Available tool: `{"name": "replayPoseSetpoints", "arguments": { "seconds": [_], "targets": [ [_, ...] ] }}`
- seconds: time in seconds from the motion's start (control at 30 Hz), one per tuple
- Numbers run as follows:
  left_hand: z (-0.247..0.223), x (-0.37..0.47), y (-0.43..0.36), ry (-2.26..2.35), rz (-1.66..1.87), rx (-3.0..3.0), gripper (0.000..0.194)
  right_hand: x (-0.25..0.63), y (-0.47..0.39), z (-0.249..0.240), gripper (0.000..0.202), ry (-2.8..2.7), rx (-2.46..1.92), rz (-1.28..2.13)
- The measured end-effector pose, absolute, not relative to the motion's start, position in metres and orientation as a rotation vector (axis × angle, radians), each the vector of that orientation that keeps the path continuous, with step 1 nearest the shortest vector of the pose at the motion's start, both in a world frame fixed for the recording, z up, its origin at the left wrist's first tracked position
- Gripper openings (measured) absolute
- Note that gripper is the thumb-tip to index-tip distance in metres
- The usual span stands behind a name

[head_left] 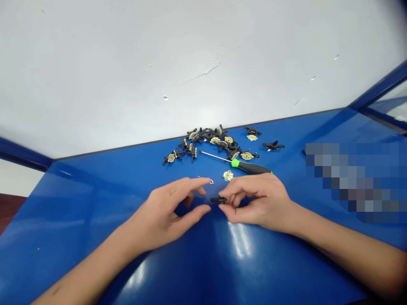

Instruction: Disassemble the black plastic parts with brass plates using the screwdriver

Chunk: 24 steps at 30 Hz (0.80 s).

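Observation:
My right hand [254, 199] pinches a small black plastic part [217, 200] between thumb and fingers, its thin end pointing left. Just left of that part, my left hand [178, 207] has its thumb and index finger apart, with nothing between them. A small shiny metal piece [212, 181] lies at the tip of the left index finger. Behind the right fingertips rests a round brass-coloured plate [228, 176]. A screwdriver [251, 167] with a black and green handle lies beyond my right hand, its tip pointing left.
A pile of black parts with brass-coloured plates [214, 140] sits by the white wall [190, 76] at the back of the blue table [95, 203]. More such parts [273, 146] lie to its right. A pixelated area covers the right side.

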<state>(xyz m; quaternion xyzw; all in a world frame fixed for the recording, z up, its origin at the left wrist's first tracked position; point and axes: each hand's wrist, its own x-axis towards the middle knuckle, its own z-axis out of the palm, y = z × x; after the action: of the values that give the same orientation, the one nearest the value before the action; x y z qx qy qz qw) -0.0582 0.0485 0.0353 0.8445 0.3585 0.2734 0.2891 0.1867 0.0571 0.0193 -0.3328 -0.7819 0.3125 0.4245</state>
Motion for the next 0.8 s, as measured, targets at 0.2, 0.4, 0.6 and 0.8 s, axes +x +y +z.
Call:
{"name": "replayPoseSetpoints", "arguments": {
  "seconds": [0.2, 0.4, 0.6, 0.8],
  "targets": [
    [0.055, -0.080, 0.068, 1.044, 0.382, 2.612, 0.042, 0.191, 0.065, 0.014, 0.008, -1.898, -0.900, 0.865],
    [0.041, -0.079, 0.072, 1.142, 0.153, 2.629, 0.030, 0.190, 0.069, 0.013, 0.006, -1.900, -0.916, 0.838],
    [0.030, -0.069, 0.063, 1.103, 0.454, 2.565, 0.028, 0.185, 0.066, 0.012, 0.006, -1.849, -0.910, 0.795],
    [0.020, -0.043, 0.042, 1.053, 0.952, 2.350, 0.024, 0.179, 0.053, 0.016, 0.010, -1.848, -0.860, 0.701]
  ]
}}
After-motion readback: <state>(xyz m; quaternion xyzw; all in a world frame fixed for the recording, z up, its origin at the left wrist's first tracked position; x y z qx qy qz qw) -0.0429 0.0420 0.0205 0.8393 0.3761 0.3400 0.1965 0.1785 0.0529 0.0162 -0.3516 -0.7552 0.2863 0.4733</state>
